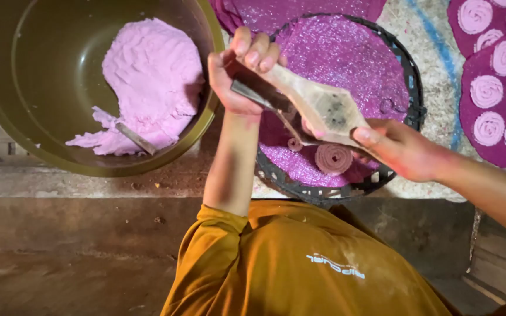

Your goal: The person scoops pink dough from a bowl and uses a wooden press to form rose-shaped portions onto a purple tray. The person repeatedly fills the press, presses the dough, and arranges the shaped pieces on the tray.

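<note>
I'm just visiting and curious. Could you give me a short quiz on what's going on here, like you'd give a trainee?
1. True or false: the left hand and the right hand both hold the wooden press.
2. Where does the big lump of pink dough lie? A) in the olive-green bowl B) on a white plate C) in a glass jar
3. Fill in: below the press, on the purple mesh sheet, lies a dough ____.

Key: 1 true; 2 A; 3 coil.
</note>
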